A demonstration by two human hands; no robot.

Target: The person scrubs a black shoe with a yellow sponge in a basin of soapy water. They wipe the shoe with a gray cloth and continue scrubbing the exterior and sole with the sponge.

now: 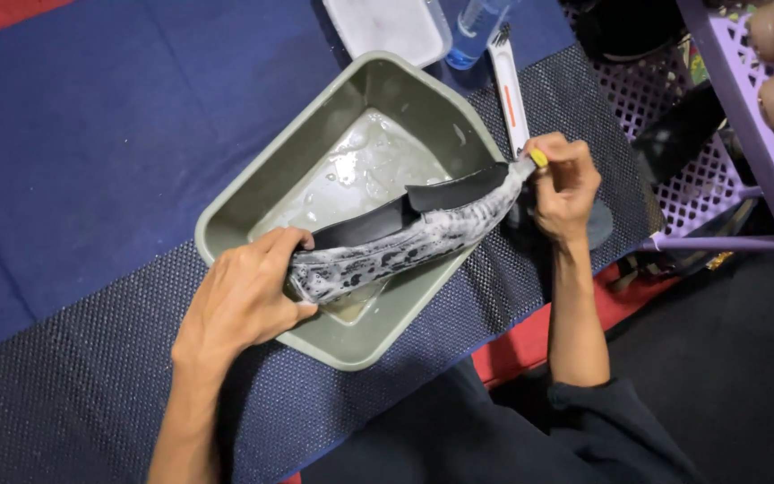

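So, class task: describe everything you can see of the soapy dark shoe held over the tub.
The shoe is a slim black one, its side coated in patchy white foam, so it looks wet. It lies on its side, tilted, above a grey-green tub of sudsy water. The left hand grips its lower end; the right hand, holding something small and yellow, pinches the upper end. A dark inner flap shows along the top edge.
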